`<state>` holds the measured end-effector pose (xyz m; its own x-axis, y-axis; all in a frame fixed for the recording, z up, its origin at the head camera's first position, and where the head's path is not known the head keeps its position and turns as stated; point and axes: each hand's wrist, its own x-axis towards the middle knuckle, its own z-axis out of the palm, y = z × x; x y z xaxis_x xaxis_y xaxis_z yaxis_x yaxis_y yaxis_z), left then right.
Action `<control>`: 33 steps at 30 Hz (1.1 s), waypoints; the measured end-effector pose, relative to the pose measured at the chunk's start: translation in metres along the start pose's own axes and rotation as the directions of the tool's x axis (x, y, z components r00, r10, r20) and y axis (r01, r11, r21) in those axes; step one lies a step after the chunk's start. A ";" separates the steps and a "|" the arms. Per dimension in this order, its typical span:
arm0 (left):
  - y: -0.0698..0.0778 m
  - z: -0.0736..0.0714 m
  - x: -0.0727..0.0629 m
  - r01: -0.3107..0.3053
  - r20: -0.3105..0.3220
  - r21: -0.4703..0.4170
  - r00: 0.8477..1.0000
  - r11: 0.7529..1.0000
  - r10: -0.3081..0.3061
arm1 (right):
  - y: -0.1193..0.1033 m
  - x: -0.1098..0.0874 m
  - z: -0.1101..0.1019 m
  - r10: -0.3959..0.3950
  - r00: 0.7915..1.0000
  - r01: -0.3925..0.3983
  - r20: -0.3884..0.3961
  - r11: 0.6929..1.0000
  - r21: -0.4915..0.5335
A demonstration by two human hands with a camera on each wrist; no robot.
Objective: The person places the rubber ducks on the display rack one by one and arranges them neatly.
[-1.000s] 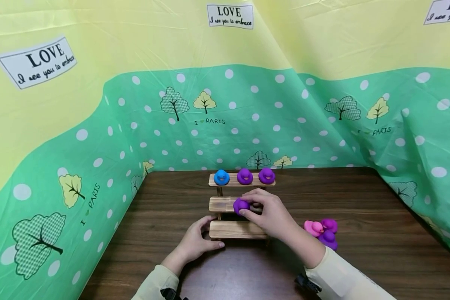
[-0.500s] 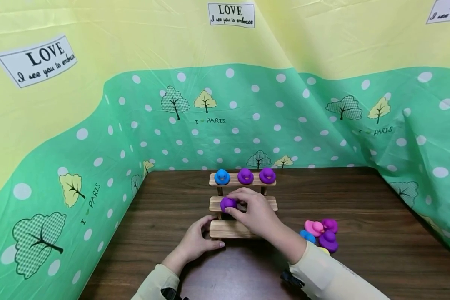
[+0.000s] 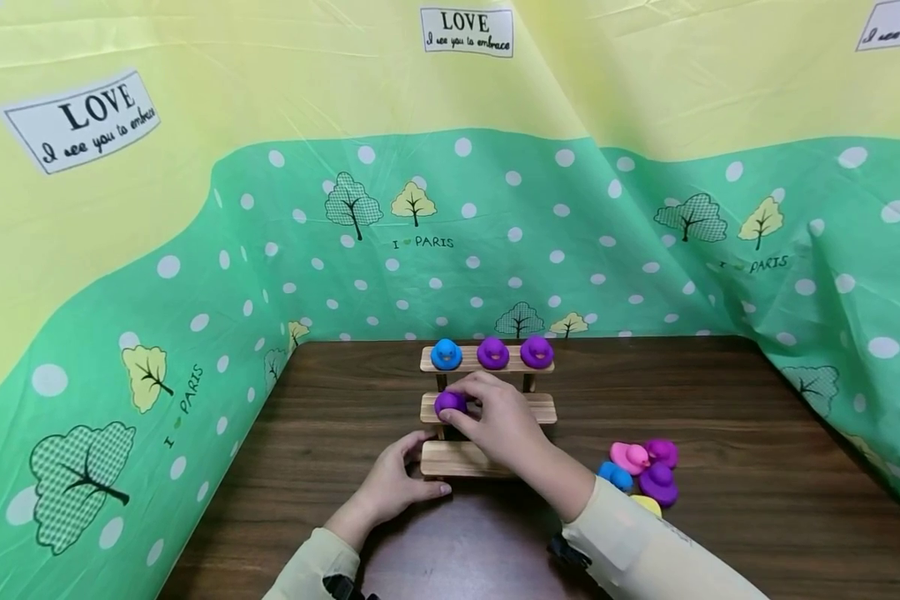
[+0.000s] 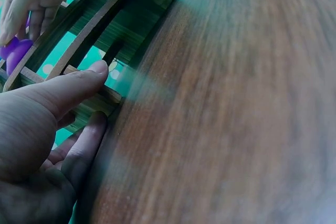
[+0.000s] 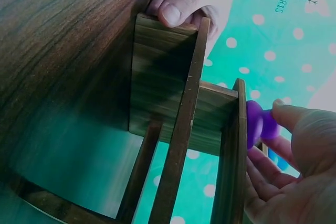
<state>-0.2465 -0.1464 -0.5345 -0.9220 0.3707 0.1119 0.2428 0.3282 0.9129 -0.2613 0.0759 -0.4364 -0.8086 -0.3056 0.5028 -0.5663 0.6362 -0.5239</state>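
Observation:
A three-step wooden display stand (image 3: 465, 458) sits on the table. At its left end my left hand (image 3: 390, 485) grips the side of the lowest step, thumb (image 4: 86, 83) in front and fingers behind. My right hand (image 3: 504, 422) pinches a purple rubber duck (image 3: 448, 404) between thumb and fingers. That duck stands at the left end of the middle step, its base against the board in the right wrist view. Along the top step are a blue duck (image 3: 446, 354) and two purple ducks (image 3: 492, 353), (image 3: 537, 352).
Loose ducks lie on the dark wooden table (image 3: 720, 417) right of the stand: a pink duck (image 3: 630, 457), a blue duck (image 3: 615, 476), a yellow duck (image 3: 647, 505) partly behind the sleeve, and two purple ones. A patterned cloth (image 3: 420, 283) encloses the table's back and sides.
My right hand has moved left along the middle step with the purple duck, from its middle to its left end. The left hand keeps its place; the blue and yellow loose ducks have come into sight.

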 end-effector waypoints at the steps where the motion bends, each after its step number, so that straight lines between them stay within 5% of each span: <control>1: 0.000 0.000 0.000 0.002 -0.001 0.000 1.000 1.000 -0.002 | 0.000 0.000 0.000 0.002 1.000 -0.002 0.003 1.000 -0.010; 33: -0.001 0.000 0.000 0.009 -0.006 -0.002 1.000 1.000 -0.009 | -0.001 -0.003 -0.004 0.037 0.999 -0.037 0.026 0.999 0.022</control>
<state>-0.2461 -0.1464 -0.5354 -0.9260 0.3624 0.1058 0.2337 0.3301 0.9146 -0.2576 0.0791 -0.4348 -0.8326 -0.3006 0.4652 -0.5393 0.6311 -0.5575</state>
